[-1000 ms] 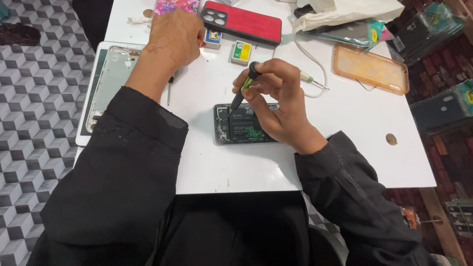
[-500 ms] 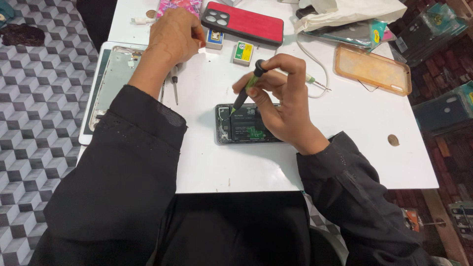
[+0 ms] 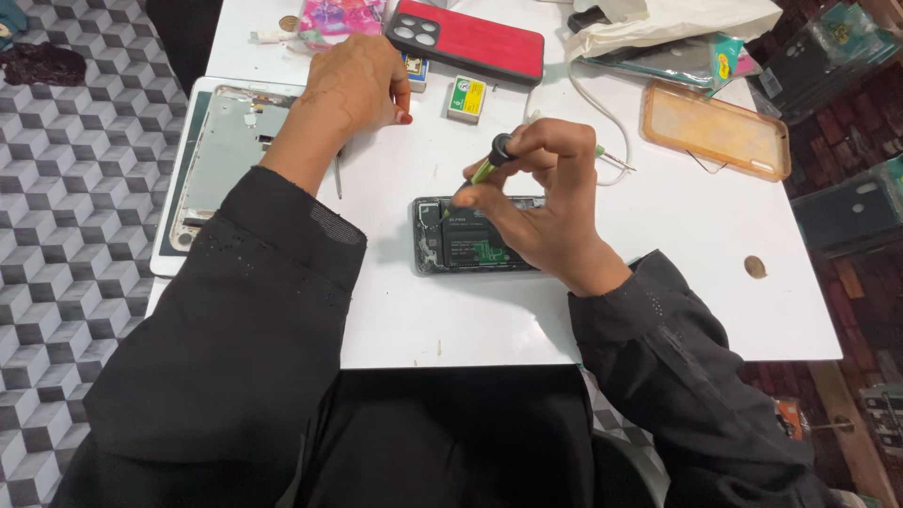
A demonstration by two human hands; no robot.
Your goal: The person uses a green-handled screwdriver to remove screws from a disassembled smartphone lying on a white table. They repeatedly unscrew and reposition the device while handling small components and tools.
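Observation:
An opened black phone (image 3: 470,240) lies face down in the middle of the white table (image 3: 658,310), its battery and green board showing. My right hand (image 3: 541,202) grips a small screwdriver (image 3: 491,162) with a green shaft and black cap, its tip pointing down at the phone's upper left part. My left hand (image 3: 353,85) rests fingers-down on the table farther back, next to a small box (image 3: 414,68) and above thin metal tweezers (image 3: 337,177). Nothing shows in its fingers.
A grey phone frame (image 3: 221,155) lies on a white tray at the left edge. Behind are a red phone case (image 3: 470,39), a small yellow-green box (image 3: 467,98), a white cable (image 3: 593,113), an orange clear case (image 3: 715,127) and a plastic bag (image 3: 658,19). Patterned floor lies left.
My right hand and the screwdriver have stayed over the phone, the tool tilting slightly. My left hand has stayed at the back, shifting a little. The view shifted a little.

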